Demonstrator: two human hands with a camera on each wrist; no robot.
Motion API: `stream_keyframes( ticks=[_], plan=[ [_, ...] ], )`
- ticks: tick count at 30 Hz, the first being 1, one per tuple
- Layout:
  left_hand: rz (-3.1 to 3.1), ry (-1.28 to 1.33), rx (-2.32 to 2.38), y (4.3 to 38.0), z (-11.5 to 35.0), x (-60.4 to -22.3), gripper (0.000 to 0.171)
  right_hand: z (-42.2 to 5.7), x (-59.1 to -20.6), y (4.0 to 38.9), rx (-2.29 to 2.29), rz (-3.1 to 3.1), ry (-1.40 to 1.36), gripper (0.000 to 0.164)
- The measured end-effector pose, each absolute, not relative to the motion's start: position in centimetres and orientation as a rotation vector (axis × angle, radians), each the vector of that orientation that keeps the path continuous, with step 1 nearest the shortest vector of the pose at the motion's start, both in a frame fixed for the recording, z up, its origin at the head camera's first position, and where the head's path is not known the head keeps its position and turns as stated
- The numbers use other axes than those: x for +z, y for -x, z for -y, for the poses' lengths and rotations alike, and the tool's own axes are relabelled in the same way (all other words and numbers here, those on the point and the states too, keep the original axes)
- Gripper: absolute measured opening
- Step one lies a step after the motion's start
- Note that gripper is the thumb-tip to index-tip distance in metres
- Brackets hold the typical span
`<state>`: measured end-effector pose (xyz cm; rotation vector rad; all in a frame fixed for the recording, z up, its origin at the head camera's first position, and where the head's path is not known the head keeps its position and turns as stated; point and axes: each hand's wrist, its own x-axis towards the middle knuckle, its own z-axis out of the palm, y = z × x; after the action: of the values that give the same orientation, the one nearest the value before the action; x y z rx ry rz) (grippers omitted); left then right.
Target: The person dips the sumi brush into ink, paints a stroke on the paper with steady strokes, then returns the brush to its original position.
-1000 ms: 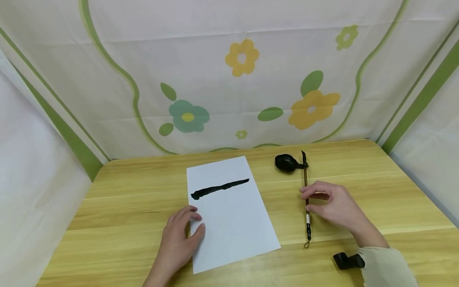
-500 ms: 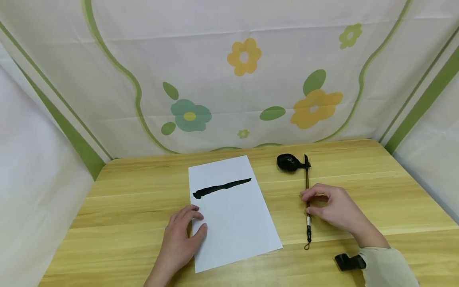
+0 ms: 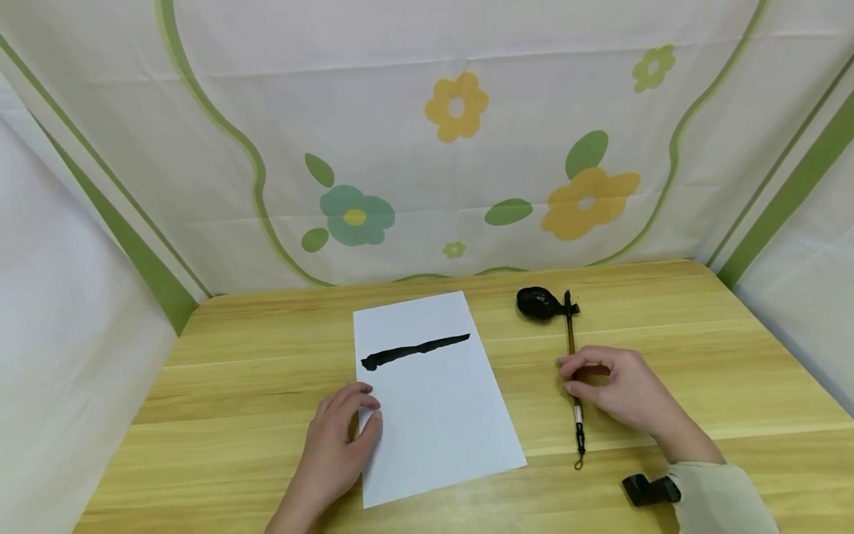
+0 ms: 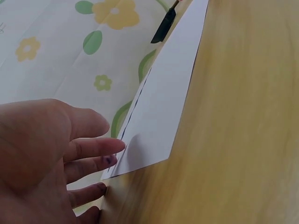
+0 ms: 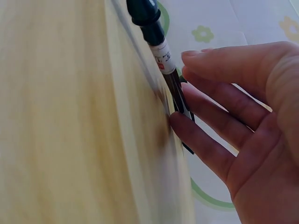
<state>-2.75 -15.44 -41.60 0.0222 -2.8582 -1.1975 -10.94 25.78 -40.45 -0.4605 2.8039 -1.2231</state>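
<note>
A white paper sheet (image 3: 440, 423) with one long black ink stroke (image 3: 416, 348) lies on the table. My left hand (image 3: 333, 443) rests at its left edge, fingers loosely bent; dark smudges mark some fingertips in the left wrist view. To the right, a writing brush (image 3: 571, 334) with a dark bristle tip and a looped cord at its tail lies across the handle of a black spoon-shaped dish (image 3: 536, 303). My right hand (image 3: 623, 386) is over the brush's middle. In the right wrist view, its fingers (image 5: 201, 135) are loosely bent at the shaft, and the thumb stands slightly apart.
A wooden table (image 3: 233, 386) carries everything. At its back hangs a white cloth (image 3: 373, 111) printed with flowers, with more cloth at both sides. A black angular object (image 3: 650, 490) sits by my right cuff (image 3: 720, 493).
The brush has shifted slightly, its tail moving right and its tip drawing back a little toward me. My right hand has lowered slightly. The left hand stays at the paper.
</note>
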Motion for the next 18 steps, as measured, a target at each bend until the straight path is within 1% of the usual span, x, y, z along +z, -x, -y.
stream_keyframes(
  ticks=[5,12,18],
  plan=[
    [2.855,-0.005,-1.238,2.67,15.58,-41.68,0.009,-25.55,-40.45,10.93,-1.217,-2.818,0.469,0.016],
    [2.853,-0.005,-1.238,2.66,15.81,-41.76,0.010,-25.29,-40.73,11.03,-1.190,-2.869,0.522,0.016],
    [2.864,-0.037,-1.285,2.50,15.93,-41.86,0.011,-25.43,-40.61,10.72,-1.199,-2.870,0.496,0.013]
  ],
)
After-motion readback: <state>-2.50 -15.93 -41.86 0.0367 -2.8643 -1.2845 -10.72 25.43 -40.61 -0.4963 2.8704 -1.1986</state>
